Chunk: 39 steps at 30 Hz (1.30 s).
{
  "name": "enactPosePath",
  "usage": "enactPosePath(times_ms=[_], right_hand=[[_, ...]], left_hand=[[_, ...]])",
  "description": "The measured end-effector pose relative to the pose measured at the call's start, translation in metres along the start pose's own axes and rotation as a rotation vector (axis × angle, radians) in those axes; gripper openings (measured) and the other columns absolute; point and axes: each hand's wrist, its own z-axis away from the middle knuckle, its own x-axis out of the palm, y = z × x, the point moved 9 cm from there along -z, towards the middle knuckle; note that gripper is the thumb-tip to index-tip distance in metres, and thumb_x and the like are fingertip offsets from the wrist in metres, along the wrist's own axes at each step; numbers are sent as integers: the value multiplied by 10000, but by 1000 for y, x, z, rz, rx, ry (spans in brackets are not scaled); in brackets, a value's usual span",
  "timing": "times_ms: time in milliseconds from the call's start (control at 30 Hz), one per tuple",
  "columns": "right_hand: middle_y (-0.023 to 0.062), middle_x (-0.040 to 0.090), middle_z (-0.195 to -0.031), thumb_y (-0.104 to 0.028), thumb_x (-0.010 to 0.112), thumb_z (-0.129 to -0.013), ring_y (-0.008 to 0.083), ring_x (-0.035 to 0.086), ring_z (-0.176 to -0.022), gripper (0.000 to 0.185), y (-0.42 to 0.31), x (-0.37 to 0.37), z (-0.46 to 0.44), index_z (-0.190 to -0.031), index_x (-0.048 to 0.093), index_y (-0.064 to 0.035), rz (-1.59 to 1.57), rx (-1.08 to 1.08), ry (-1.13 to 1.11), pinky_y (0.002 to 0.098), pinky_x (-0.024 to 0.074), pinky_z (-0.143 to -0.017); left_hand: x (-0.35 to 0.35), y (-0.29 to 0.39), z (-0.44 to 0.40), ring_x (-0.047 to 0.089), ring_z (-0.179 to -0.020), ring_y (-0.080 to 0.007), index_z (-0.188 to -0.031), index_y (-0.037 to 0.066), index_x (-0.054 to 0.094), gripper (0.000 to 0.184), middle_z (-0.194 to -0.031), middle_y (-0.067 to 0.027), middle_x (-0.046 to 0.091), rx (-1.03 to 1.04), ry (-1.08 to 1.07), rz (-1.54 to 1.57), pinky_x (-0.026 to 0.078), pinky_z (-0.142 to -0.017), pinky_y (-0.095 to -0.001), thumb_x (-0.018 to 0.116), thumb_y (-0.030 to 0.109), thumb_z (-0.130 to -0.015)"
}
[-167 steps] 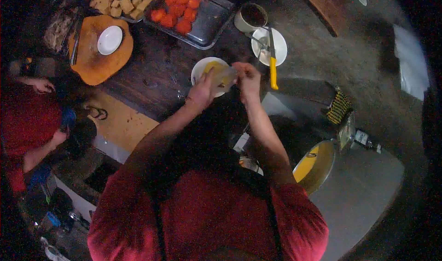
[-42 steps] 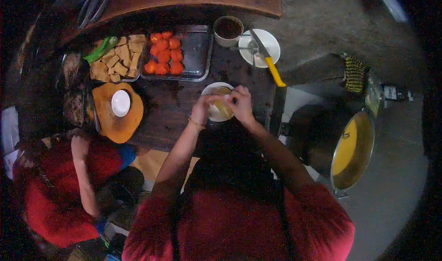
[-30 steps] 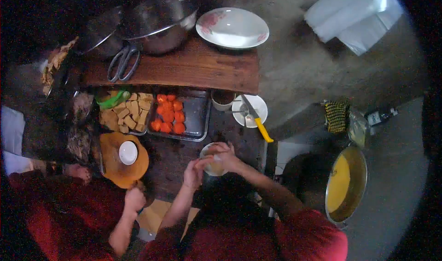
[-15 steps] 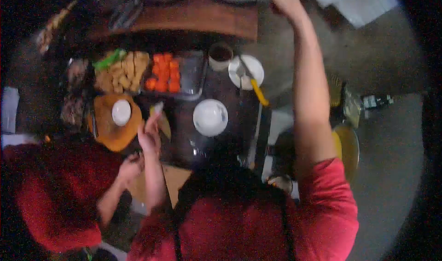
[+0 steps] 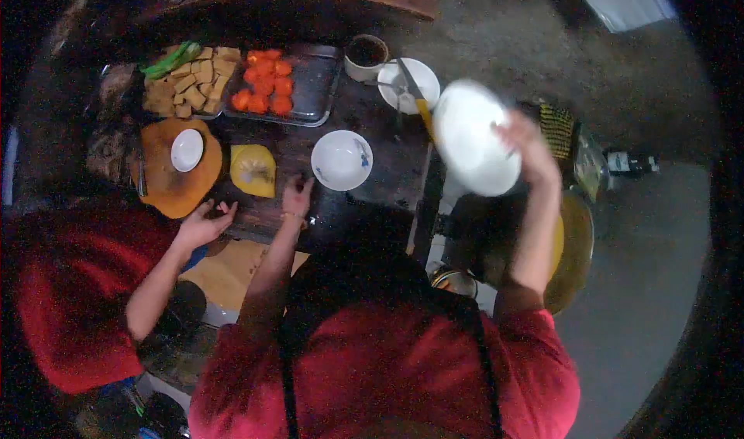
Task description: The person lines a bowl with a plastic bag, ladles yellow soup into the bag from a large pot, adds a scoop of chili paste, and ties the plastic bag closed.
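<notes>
A large white dish (image 5: 474,146), blurred by motion, is tilted in the grip of my right hand (image 5: 527,143) at the right edge of the dark table. My left hand (image 5: 297,197) is over the table with its fingers apart and nothing in it. To its right stands an empty white bowl (image 5: 342,161) with a small blue pattern. On its left lies a bag of yellow content (image 5: 253,171), flat on the table, near an orange-brown board (image 5: 204,182) with a small white dish (image 5: 187,150) on it.
A co-worker's hand (image 5: 203,226) is left of mine. Behind are tofu-like pieces (image 5: 192,81), a tray (image 5: 316,110) with red pieces, a dark-filled cup (image 5: 366,57) and a plate (image 5: 426,73) bearing a yellow-handled knife (image 5: 424,113). A pot (image 5: 583,237) stands at right.
My hands have parted from over the bowl. The yellow bag now lies on the table to the left. My right hand reached to the back and has come back with the large dish.
</notes>
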Motion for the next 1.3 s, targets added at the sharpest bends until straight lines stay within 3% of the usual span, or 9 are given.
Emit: enactPosePath(times_ms=[100, 300, 400, 433, 567, 633, 700, 867, 1300], right_hand=[[-20, 568, -762, -305, 617, -751, 54, 492, -542, 413, 108, 47, 36, -1082, 545, -68, 142, 350, -224, 197, 371, -402], [67, 556, -601, -266, 559, -812, 110, 487, -372, 373, 260, 127, 48, -1099, 490, -38, 50, 265, -237, 229, 407, -334], [61, 593, -847, -294, 564, -812, 141, 565, -650, 367, 294, 159, 42, -1063, 523, -29, 63, -138, -143, 309, 487, -572], [72, 592, -893, -302, 572, -805, 154, 569, -700, 385, 283, 171, 46, -1085, 518, -44, -109, 270, -260, 322, 490, -624], [84, 597, -939, -288, 587, -793, 193, 580, -797, 425, 311, 173, 24, -1145, 490, -70, -34, 162, -271, 341, 492, -674], [128, 598, -904, -214, 594, -763, 280, 588, -746, 306, 252, 148, -3, -1017, 552, -48, 695, -456, -135, 367, 481, -630], [169, 543, -786, -53, 540, -676, 348, 520, -749, 43, 122, 49, -43, -668, 518, -17, 630, -300, 291, 411, 423, -634], [178, 393, -1229, -55, 542, -720, 338, 349, -1156, 394, -210, -116, 23, -1105, 469, -12, 848, -1100, 1273, 435, 281, -966], [128, 508, -1070, -189, 592, -663, 301, 399, -1108, 318, -270, -115, -52, -945, 575, -43, 1323, -1223, 1059, 469, 222, -984]], left_hand=[[52, -8, 5, 595, -643, -231, -1031, 22, 484, 292, -884, -130, 566, -515, -70, 684, 512, -472, -310, 577, 139, -780], [47, 20, -6, 574, -554, -169, -1005, 16, 489, 224, -784, -93, 573, -342, -164, 711, 472, -380, -251, 531, 46, -787], [30, 44, -15, 539, -501, -141, -977, 28, 517, 197, -708, -59, 566, -81, -166, 454, 430, -381, -244, 515, 28, -781], [20, 71, -8, 522, -492, -124, -974, 36, 528, 202, -674, -39, 547, -193, -288, 581, 430, -392, -251, 539, 52, -773], [-26, 203, 37, 507, -467, -77, -1004, 26, 517, 273, -645, -12, 535, -275, -392, 667, 474, -416, -217, 590, 87, -749], [-55, 281, 41, 539, -488, -84, -1042, 24, 500, 312, -677, -22, 561, -187, -474, 676, 474, -398, -204, 584, 77, -746], [-80, 339, 30, 549, -507, -80, -1059, 23, 482, 329, -727, -29, 570, -68, -504, 761, 471, -387, -193, 570, 78, -748], [-119, 441, -31, 572, -606, -87, -992, 12, 468, 253, -813, -45, 560, 165, -401, 899, 495, -475, -187, 512, 103, -761], [-108, 463, -124, 633, -679, -236, -982, -64, 424, 358, -980, -216, 529, 190, 19, 1041, 515, -488, -229, 599, 178, -785]])
